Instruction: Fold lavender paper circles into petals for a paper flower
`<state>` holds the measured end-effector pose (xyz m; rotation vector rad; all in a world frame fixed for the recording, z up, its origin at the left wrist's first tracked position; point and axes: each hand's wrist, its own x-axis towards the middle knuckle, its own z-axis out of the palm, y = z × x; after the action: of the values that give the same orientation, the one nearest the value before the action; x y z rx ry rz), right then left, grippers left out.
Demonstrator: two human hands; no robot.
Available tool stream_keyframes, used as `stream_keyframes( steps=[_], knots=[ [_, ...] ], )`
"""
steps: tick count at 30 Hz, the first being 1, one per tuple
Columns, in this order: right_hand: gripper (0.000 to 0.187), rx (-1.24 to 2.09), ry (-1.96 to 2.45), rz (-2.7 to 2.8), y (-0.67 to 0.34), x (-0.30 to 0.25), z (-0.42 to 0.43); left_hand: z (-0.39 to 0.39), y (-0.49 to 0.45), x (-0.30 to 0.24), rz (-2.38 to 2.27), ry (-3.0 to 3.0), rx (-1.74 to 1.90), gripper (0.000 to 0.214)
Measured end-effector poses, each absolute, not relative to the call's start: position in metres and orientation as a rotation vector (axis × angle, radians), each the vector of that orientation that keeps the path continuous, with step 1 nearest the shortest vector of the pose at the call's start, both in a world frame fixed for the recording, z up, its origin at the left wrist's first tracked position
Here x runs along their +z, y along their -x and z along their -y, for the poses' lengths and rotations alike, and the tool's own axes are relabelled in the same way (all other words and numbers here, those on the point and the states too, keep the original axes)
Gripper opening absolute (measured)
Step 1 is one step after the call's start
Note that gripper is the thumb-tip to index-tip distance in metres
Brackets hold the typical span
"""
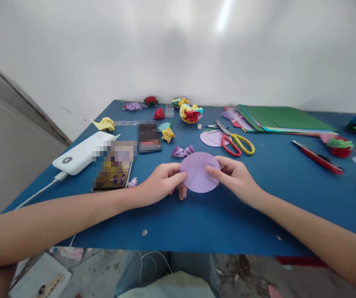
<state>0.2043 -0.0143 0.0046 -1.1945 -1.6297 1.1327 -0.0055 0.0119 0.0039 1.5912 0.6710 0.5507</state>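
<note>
A round lilac paper disc [199, 171] is held just above the blue table [196, 219] between both my hands. My left hand [162, 183] pinches its left edge with thumb on top and fingers under. My right hand [235, 176] pinches the right edge the same way. Just behind the disc lie two small folded purple paper pieces [182, 151]. Farther back sit red-and-yellow-handled scissors [235, 140] on more lilac discs [212, 138].
A phone [113, 167], a white power bank [83, 152] with cable and a second phone [149, 136] lie at left. Crumpled paper flowers [191, 113] sit at the back. A stack of coloured sheets [277, 119], a red cutter [317, 157] and more paper flowers [339, 147] lie at right.
</note>
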Motion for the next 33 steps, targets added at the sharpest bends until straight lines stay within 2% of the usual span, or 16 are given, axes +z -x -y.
stream_keyframes(
  steps=[7, 13, 18, 25, 33],
  knots=[
    [0.030, 1.117, 1.188, 1.691, -0.2024, 0.0034, 0.0150, -0.0143, 0.0059, 0.0030, -0.698, -1.515, 0.600, 0.022],
    [0.022, 0.994, 1.206, 1.691, -0.2026, 0.0045, 0.0173, -0.0166, 0.0068, 0.0059, -0.626, -1.548, 0.454, 0.019],
    [0.019, 1.119, 1.171, 1.662, -0.2036, 0.0058, 0.0178, -0.0180, 0.0085, 0.0033, -0.601, -1.448, 0.499, 0.015],
    [0.030, 1.372, 1.158, 1.561, -0.2063, 0.0007, 0.0147, -0.0171, 0.0067, -0.0004, -0.567, -1.330, 0.575, 0.014],
    [0.029, 1.570, 1.139, 1.302, -0.2033, -0.0012, 0.0124, -0.0217, 0.0102, 0.0009, -0.556, -1.410, 0.461, 0.024]
  ],
)
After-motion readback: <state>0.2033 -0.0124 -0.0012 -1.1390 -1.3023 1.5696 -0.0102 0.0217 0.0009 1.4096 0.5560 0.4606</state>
